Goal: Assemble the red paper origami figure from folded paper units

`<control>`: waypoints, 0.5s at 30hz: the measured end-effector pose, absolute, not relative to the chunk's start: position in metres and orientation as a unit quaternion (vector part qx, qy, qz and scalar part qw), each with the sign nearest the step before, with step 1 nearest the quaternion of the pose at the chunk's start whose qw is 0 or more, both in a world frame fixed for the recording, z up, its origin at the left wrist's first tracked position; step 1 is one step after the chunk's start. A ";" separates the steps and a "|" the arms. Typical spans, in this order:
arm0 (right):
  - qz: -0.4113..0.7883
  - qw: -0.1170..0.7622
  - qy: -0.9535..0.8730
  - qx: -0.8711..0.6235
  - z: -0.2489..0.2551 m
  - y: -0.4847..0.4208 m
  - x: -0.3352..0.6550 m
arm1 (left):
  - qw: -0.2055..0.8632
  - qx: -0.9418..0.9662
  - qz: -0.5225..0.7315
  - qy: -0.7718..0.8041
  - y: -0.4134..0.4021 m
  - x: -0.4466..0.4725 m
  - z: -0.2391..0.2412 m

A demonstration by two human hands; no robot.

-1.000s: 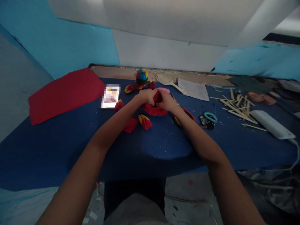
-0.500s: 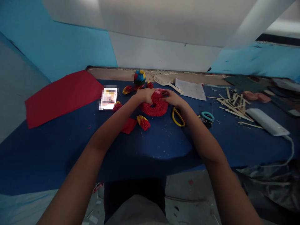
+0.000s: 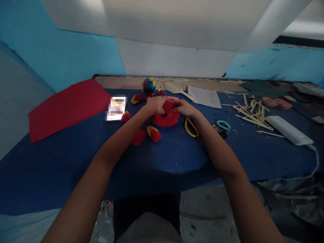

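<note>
A red ring-like piece built of many small folded-paper points (image 3: 165, 120) sits on the blue table, with pink along its far side. My left hand (image 3: 156, 104) grips its left rim, the fingers partly hidden behind it. My right hand (image 3: 185, 107) holds the right side, thumb and fingers bent over the rim. Around it lie small red-and-yellow folded-paper pieces, one in front (image 3: 154, 133) and another to the back left (image 3: 136, 99). Behind my left hand stands a multicoloured folded-paper ball (image 3: 149, 85).
Left are a red sheet (image 3: 68, 109) and a lit phone (image 3: 116, 108). Yellow-handled pliers (image 3: 191, 127) lie by my right forearm, with a teal-handled tool (image 3: 223, 125) beyond. Farther right are wooden sticks (image 3: 253, 113) and a white corded block (image 3: 288, 130). A hairbrush (image 3: 180, 90) and paper (image 3: 204, 96) lie behind.
The view has shifted slightly. My right fingers have moved a little on the red ring's rim; both hands stay on it.
</note>
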State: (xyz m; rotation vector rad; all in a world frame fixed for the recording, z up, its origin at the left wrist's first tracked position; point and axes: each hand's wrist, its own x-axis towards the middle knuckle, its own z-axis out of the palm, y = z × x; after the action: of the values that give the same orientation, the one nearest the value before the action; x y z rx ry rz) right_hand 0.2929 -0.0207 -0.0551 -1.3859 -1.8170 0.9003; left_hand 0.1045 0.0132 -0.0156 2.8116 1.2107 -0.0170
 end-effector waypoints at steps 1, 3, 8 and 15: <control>0.339 0.342 -0.697 -0.531 -0.055 -0.021 0.292 | 0.038 0.916 -0.003 0.400 0.012 0.105 -0.015; 0.347 0.370 -0.678 -0.532 -0.055 -0.022 0.289 | 0.036 0.909 0.003 0.415 0.010 0.105 -0.014; 0.443 0.462 -0.541 -0.545 -0.057 -0.028 0.279 | 0.094 0.898 0.008 0.430 0.020 0.102 -0.011; 0.456 0.431 -0.589 -0.509 -0.058 -0.020 0.281 | 0.239 0.911 0.064 0.329 0.059 0.102 -0.037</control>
State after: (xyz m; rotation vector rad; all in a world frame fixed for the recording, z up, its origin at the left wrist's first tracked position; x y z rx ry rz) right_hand 0.2809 -0.0197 -0.0576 -1.2687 -1.4695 1.1368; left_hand 0.1020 0.0590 -0.0372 2.4955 0.9006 0.1756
